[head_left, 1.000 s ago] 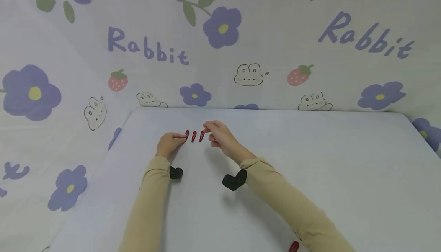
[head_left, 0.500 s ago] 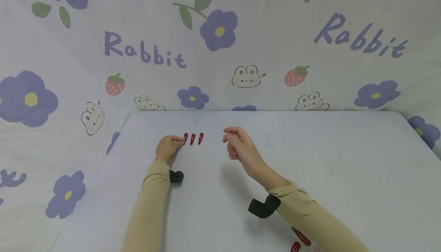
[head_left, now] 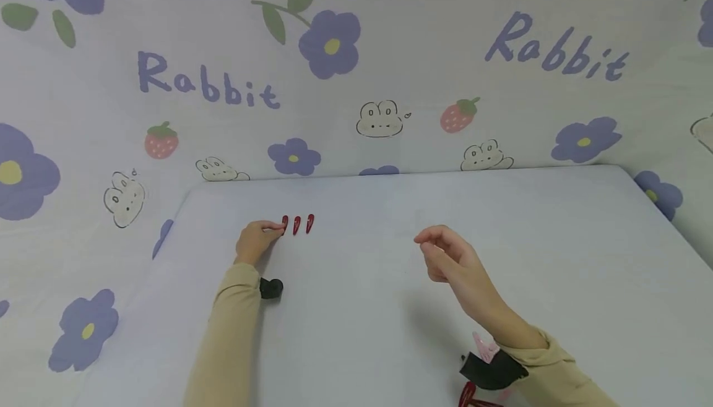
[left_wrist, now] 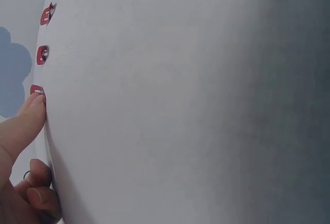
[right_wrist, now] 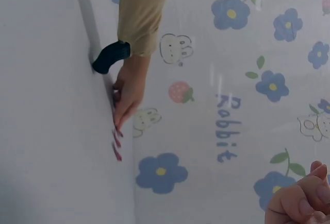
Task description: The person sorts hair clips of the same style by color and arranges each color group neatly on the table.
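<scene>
Three red snap hair clips stand in a short row near the table's far edge: a left one (head_left: 285,222), a middle one (head_left: 297,225) and a right one (head_left: 310,223). My left hand (head_left: 255,243) pinches the left clip between thumb and finger; in the left wrist view the fingertips cover the near end of that clip (left_wrist: 36,90). Well to the right of the row, my right hand (head_left: 459,268) is raised over the table, fingers loosely bent and nothing visible in them. Only its fingers (right_wrist: 299,201) show in the right wrist view's lower corner.
More red hair clips (head_left: 466,394) and a pink clip (head_left: 484,348) lie at the front right, partly hidden by the right wrist's black camera mount (head_left: 492,370). Behind the white table (head_left: 356,308) hangs a flower-and-rabbit printed cloth (head_left: 423,54).
My right hand has drawn away from the right clip, moving right and toward me. The left hand stays at the left clip. The head view has shifted slightly, uncovering the pink clip.
</scene>
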`<action>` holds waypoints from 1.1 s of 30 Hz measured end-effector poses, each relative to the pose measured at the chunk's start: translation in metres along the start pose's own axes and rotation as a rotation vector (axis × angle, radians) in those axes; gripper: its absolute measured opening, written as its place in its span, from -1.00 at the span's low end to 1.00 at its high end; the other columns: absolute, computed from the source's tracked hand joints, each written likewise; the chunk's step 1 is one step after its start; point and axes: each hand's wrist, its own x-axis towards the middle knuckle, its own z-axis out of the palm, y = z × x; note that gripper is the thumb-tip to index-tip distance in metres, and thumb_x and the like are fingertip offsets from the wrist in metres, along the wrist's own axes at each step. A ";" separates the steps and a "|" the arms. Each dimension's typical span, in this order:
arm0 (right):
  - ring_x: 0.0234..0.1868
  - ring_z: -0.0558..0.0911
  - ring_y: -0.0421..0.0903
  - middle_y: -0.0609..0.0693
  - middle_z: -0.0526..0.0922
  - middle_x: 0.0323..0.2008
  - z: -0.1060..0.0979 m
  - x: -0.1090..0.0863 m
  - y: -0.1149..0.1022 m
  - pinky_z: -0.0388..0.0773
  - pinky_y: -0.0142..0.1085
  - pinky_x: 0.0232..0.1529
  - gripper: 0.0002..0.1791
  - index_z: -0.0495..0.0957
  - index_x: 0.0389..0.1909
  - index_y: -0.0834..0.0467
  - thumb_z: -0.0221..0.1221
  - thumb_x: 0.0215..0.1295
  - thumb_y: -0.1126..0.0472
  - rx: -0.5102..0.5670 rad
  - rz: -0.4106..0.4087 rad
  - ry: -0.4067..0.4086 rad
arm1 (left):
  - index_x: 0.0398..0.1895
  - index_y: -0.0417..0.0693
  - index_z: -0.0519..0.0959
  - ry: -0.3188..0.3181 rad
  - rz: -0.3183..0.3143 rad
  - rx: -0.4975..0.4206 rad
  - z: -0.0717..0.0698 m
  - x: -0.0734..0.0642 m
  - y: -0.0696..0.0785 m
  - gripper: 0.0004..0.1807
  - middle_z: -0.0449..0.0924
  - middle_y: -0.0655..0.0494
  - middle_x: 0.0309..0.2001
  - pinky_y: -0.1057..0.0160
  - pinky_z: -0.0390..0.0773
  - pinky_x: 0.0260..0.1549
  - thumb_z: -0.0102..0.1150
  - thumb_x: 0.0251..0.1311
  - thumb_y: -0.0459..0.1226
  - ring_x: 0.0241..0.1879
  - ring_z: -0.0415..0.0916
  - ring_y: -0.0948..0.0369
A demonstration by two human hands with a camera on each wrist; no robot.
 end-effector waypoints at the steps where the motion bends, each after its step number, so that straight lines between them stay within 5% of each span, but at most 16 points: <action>1: -0.68 0.08 -0.11 -0.03 0.14 -0.65 -0.005 -0.005 -0.002 0.09 -0.33 -0.64 -0.89 0.40 -0.20 0.22 -0.08 0.33 0.34 -0.017 -0.003 0.010 | -0.17 -0.08 0.63 -0.003 -0.002 0.004 0.000 -0.001 0.001 -0.69 0.48 -0.10 0.00 0.03 0.36 -0.25 0.18 0.08 -0.12 -0.07 0.41 -0.03; 9: -0.62 0.16 -0.11 -0.02 0.31 -0.48 -0.037 -0.043 -0.007 0.15 -0.28 -0.60 -0.88 0.40 -0.20 0.20 -0.08 0.33 0.38 -0.142 0.051 -0.010 | -0.14 -0.07 0.63 -0.014 -0.013 0.007 -0.002 -0.005 0.004 -0.68 0.47 -0.13 0.01 0.02 0.36 -0.23 0.17 0.09 -0.10 -0.04 0.39 -0.05; 16: -0.55 0.36 -0.21 -0.05 0.46 -0.46 -0.057 -0.076 0.017 0.32 -0.31 -0.60 -0.84 0.45 -0.24 0.17 0.02 0.23 0.45 -0.307 0.048 -0.067 | -0.13 -0.09 0.62 -0.020 -0.037 0.021 -0.003 -0.005 0.004 -0.67 0.47 -0.13 0.00 0.03 0.36 -0.24 0.16 0.11 -0.10 -0.06 0.40 -0.04; 26: -0.58 0.43 -0.20 -0.03 0.58 -0.46 -0.080 -0.092 0.054 0.33 -0.39 -0.65 -0.74 0.53 -0.22 0.16 0.11 0.11 0.52 -0.352 -0.072 -0.374 | -0.15 -0.07 0.63 -0.008 -0.035 0.010 -0.004 -0.002 -0.001 -0.67 0.46 -0.11 0.02 0.05 0.35 -0.23 0.16 0.10 -0.07 -0.07 0.40 -0.02; 33: -0.56 0.33 -0.20 -0.03 0.59 -0.33 -0.092 -0.093 0.073 0.33 -0.39 -0.60 -0.72 0.55 -0.21 0.13 0.14 0.09 0.50 -0.383 -0.096 -0.472 | -0.16 -0.08 0.63 0.007 -0.029 -0.003 -0.003 -0.005 0.002 -0.69 0.46 -0.11 0.03 0.03 0.35 -0.21 0.18 0.10 -0.11 -0.02 0.38 -0.04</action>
